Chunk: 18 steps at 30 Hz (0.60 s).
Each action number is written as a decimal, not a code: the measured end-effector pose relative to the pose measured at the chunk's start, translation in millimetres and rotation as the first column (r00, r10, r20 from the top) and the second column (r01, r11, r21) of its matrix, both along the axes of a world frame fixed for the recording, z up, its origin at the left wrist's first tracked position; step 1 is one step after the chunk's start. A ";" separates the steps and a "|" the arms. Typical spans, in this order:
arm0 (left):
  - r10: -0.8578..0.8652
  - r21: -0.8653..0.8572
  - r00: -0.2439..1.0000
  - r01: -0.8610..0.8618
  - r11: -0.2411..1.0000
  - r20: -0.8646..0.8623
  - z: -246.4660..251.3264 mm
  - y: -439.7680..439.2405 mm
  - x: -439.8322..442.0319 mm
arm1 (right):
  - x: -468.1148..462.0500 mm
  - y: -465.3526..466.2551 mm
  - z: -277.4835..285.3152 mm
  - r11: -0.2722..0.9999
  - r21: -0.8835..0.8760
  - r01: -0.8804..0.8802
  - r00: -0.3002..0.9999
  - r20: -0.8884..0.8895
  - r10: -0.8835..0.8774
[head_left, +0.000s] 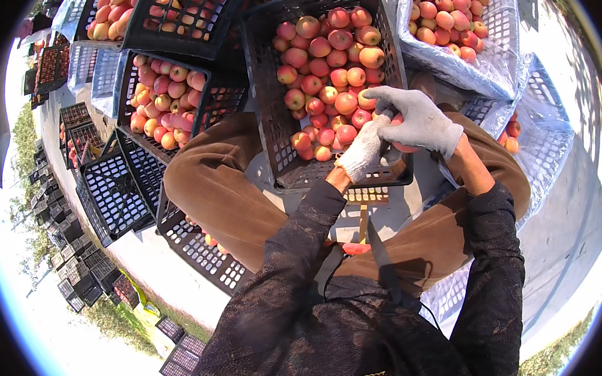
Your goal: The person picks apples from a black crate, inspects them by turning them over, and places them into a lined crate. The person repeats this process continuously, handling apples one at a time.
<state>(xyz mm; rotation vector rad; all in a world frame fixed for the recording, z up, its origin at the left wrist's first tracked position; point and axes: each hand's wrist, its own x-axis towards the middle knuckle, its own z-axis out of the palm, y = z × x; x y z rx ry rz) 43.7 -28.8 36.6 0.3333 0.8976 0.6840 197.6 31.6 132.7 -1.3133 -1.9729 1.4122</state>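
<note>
A black plastic crate [262, 102] stands in front of me between my knees, with many red-yellow apples [319, 65] in it. My left hand [363, 153], in a whitish knit glove, reaches over the crate's near right corner. My right hand [423, 121], in a grey glove, meets it there; its index finger points left over the apples. A red apple [406, 148] shows under the right hand, which appears curled around it. The left fingertips are partly hidden behind the right hand, so their grip is unclear.
To the left stand a tilted crate of apples [166, 100] and black crates [115, 191]. At the right are a plastic-lined crate of apples [450, 13] and another lined crate [541, 137]. My brown-trousered knees [201, 168] flank the middle crate. Stacked crates [72, 243] line the far left.
</note>
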 end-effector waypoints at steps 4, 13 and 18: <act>-0.199 0.049 0.971 0.194 0.980 0.134 33.2 27.4 -29.1 | 10.6 6.5 3.2 0.779 -0.567 0.268 0.908 -0.121 -0.400; -0.454 0.015 0.708 0.548 0.837 -0.541 -69.7 -3.6 -53.2 | 5.3 26.5 16.4 0.869 -0.301 0.393 0.857 -0.224 -0.464; -0.179 0.017 0.809 0.227 0.974 -0.560 -118.7 -19.3 -68.3 | 2.8 32.2 34.2 0.873 -0.279 0.399 0.853 -0.237 -0.466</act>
